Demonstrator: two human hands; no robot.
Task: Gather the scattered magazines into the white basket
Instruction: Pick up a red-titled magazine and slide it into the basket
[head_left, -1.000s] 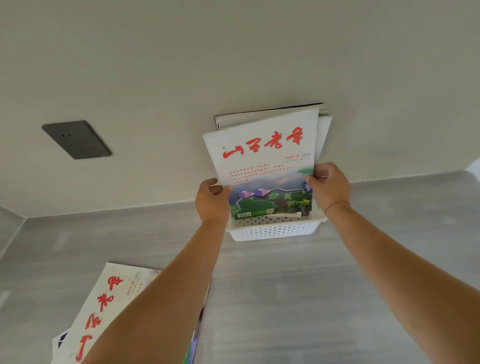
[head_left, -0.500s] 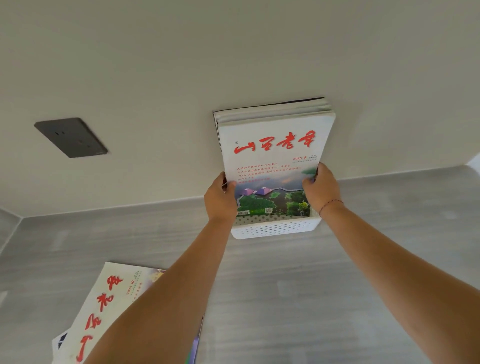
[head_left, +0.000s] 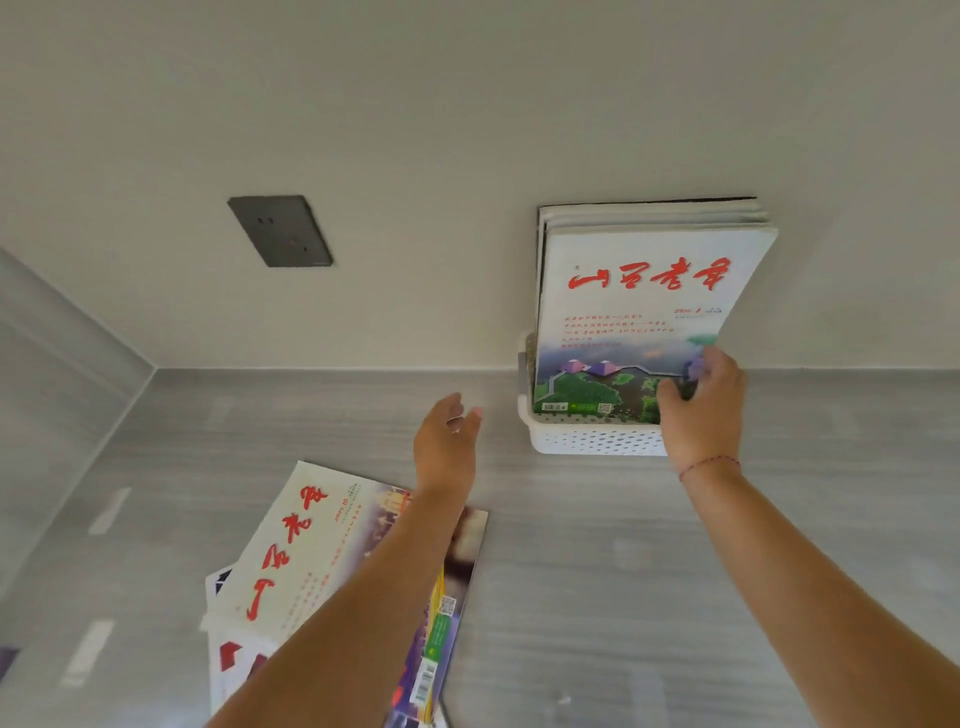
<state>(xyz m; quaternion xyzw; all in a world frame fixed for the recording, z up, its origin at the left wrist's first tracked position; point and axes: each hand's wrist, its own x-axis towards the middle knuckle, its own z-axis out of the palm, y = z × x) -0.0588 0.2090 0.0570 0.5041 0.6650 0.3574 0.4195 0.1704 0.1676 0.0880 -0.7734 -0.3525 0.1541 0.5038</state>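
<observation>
Head view: the white basket (head_left: 587, 441) stands at the back edge of the worktop (head_left: 597, 571), against the wall (head_left: 467, 130), with magazines upright inside. The right hand (head_left: 698, 410) pinches the front magazine (head_left: 639, 291) at its lower right edge. The left hand (head_left: 447, 441) is open, holding nothing. More loose magazines (head_left: 306, 551) lie overlapped near the front left; they seem thin, floppy and glossy, so better gripped at the spine.

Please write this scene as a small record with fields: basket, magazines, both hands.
basket: white basket against the wall, several magazines standing in it
front: front magazine upright, red title
loose: loose magazines lying overlapped on the grey surface
left: left hand open, holding nothing
right: right hand grips the front magazine's lower right edge
</observation>
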